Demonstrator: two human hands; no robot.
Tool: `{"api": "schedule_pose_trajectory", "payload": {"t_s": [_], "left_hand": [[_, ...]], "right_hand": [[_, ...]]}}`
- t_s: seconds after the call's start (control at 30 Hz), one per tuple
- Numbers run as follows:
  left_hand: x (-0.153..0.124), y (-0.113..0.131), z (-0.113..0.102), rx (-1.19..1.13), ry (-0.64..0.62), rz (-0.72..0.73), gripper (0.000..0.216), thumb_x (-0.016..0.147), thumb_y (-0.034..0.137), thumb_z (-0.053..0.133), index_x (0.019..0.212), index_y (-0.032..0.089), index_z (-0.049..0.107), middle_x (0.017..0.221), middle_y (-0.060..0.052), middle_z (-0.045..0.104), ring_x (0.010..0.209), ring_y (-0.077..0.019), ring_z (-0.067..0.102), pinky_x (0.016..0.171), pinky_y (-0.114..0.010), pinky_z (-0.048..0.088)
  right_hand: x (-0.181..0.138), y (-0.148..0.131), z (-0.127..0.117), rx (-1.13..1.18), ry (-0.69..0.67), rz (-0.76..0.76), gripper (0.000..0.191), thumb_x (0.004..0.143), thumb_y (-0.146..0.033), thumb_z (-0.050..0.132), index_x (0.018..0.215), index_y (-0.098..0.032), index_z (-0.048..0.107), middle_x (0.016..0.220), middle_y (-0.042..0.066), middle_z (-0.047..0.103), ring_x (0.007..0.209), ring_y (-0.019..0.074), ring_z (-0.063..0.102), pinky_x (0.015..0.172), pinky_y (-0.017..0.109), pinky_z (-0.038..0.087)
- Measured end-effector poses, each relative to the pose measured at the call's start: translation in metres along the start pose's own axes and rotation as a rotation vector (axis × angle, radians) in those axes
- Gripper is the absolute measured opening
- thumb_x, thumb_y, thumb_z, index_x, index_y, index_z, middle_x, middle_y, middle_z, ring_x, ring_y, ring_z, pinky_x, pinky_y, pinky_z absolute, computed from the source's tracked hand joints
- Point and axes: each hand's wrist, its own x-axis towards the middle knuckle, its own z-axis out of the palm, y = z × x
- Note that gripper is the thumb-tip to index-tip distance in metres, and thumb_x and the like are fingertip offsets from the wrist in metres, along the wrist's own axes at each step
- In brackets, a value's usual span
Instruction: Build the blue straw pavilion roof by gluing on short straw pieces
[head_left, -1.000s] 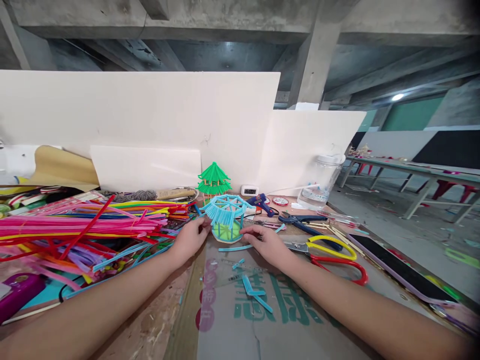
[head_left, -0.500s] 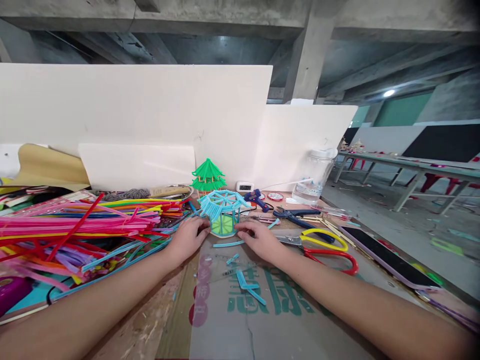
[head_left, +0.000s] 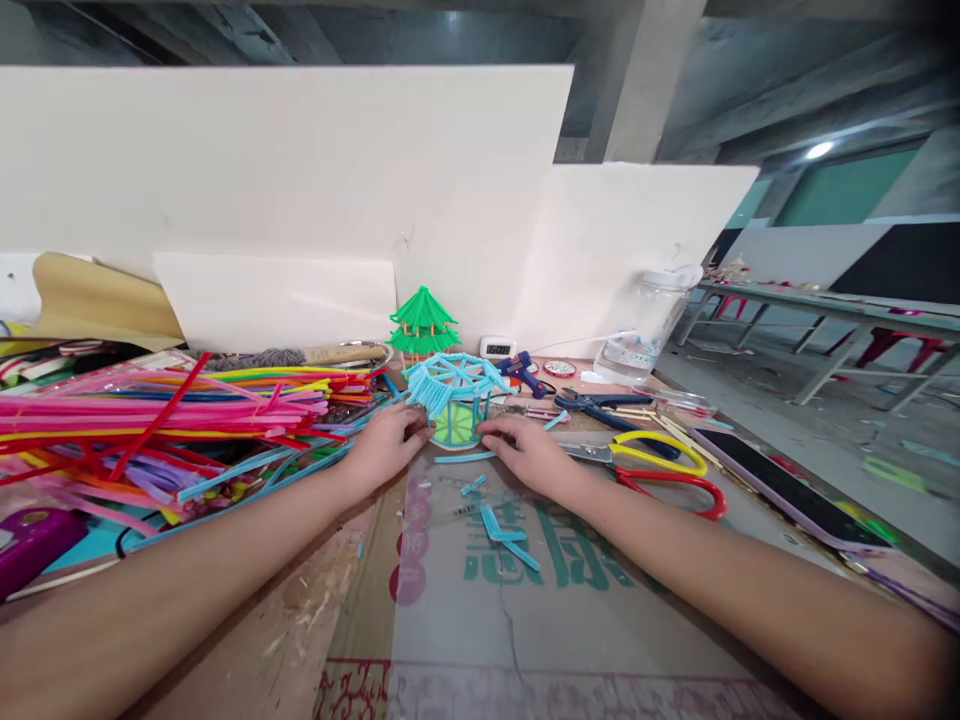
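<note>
A small light-blue straw pavilion (head_left: 455, 397) with a green base stands on the cardboard mat (head_left: 525, 620). My left hand (head_left: 386, 445) rests at its left side, fingertips pinched against its base. My right hand (head_left: 525, 452) lies at its right side, fingers curled and touching the base. Behind it stands a finished green straw pavilion (head_left: 422, 322). Cut blue straw pieces (head_left: 501, 530) lie on the mat in front of my hands.
A big heap of coloured straws (head_left: 165, 420) fills the left. Yellow and red scissors (head_left: 660, 472), blue pliers (head_left: 600, 405), a blue glue gun (head_left: 521, 372), a plastic jar (head_left: 645, 325) and a phone (head_left: 780, 485) lie at the right. White boards (head_left: 300, 200) stand behind.
The camera has tilted down a little. Both hands stay at the blue pavilion's base, shifted only slightly with it.
</note>
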Motion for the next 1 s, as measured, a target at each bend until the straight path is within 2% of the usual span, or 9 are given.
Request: {"api": "schedule_pose_trajectory", "payload": {"t_s": [0.1,0.23,0.43,0.53,0.6,0.67,0.77,0.9,1.0], "left_hand": [[0.001,0.0,-0.001,-0.002,-0.009,0.023,0.025,0.09,0.029,0.051,0.072,0.017,0.061,0.079,-0.005,0.06,0.081,-0.0193,0.056,0.075,-0.03,0.043],[0.0,0.002,-0.002,-0.018,-0.067,0.075,0.022,0.091,0.029,0.051,0.082,0.017,0.067,0.083,-0.006,0.065,0.084,-0.0196,0.058,0.075,-0.029,0.043],[-0.006,0.014,-0.003,0.09,-0.101,0.133,0.028,0.094,0.034,0.047,0.096,0.018,0.069,0.091,-0.007,0.068,0.087,-0.0211,0.058,0.078,-0.03,0.042],[-0.006,0.017,-0.004,0.106,-0.089,0.109,0.029,0.094,0.037,0.048,0.09,0.017,0.068,0.084,-0.007,0.067,0.081,-0.0202,0.058,0.072,-0.03,0.041],[-0.005,0.017,-0.006,0.097,-0.09,0.086,0.029,0.093,0.037,0.049,0.083,0.017,0.067,0.079,-0.006,0.065,0.078,-0.0194,0.057,0.068,-0.029,0.04],[-0.004,0.015,-0.007,0.079,-0.081,0.078,0.031,0.093,0.037,0.049,0.077,0.017,0.066,0.076,-0.005,0.064,0.076,-0.0189,0.057,0.067,-0.028,0.039],[-0.004,0.015,-0.008,0.067,-0.052,0.106,0.031,0.094,0.037,0.049,0.076,0.018,0.067,0.074,-0.004,0.065,0.076,-0.0188,0.057,0.069,-0.029,0.039],[-0.006,0.019,-0.01,0.135,-0.025,0.162,0.031,0.093,0.038,0.05,0.078,0.019,0.069,0.075,-0.005,0.066,0.078,-0.02,0.058,0.075,-0.032,0.04],[-0.008,0.021,-0.01,0.212,-0.004,0.215,0.035,0.094,0.04,0.047,0.078,0.018,0.068,0.08,-0.007,0.067,0.083,-0.0215,0.06,0.079,-0.034,0.041]], "right_hand": [[0.0,0.001,0.002,0.039,-0.007,0.029,0.019,0.084,-0.022,0.056,0.094,-0.019,0.071,0.096,0.008,0.072,0.089,0.0225,0.064,0.082,0.036,0.047],[0.001,0.003,0.003,0.091,-0.008,0.058,0.019,0.085,-0.03,0.057,0.094,-0.017,0.068,0.085,0.005,0.07,0.075,0.0186,0.06,0.07,0.031,0.044],[0.0,0.0,-0.001,0.133,-0.01,0.06,0.029,0.085,-0.032,0.056,0.06,-0.019,0.058,0.057,-0.002,0.052,0.058,0.0137,0.045,0.058,0.028,0.032],[0.0,0.001,0.001,0.183,0.001,0.071,0.021,0.083,-0.029,0.058,0.066,-0.019,0.061,0.059,-0.002,0.056,0.061,0.0148,0.05,0.061,0.028,0.036],[0.0,0.003,0.002,0.24,0.025,0.084,0.012,0.083,-0.028,0.058,0.083,-0.019,0.065,0.067,0.0,0.063,0.067,0.0166,0.057,0.067,0.029,0.042],[0.001,0.005,0.002,0.302,0.079,0.098,0.016,0.085,-0.03,0.056,0.094,-0.018,0.062,0.077,0.002,0.067,0.073,0.0177,0.062,0.071,0.031,0.045],[0.002,0.003,-0.003,0.38,0.149,0.1,0.021,0.088,-0.037,0.051,0.086,-0.019,0.06,0.075,0.003,0.065,0.073,0.0173,0.061,0.07,0.03,0.047],[-0.003,-0.01,-0.009,0.5,0.147,0.086,0.037,0.089,-0.051,0.049,0.078,-0.018,0.063,0.069,0.002,0.062,0.068,0.0158,0.058,0.067,0.029,0.046],[-0.009,-0.02,-0.008,0.649,0.14,0.105,0.04,0.087,-0.054,0.054,0.076,-0.017,0.066,0.068,0.002,0.062,0.067,0.0154,0.056,0.067,0.029,0.046]]}}
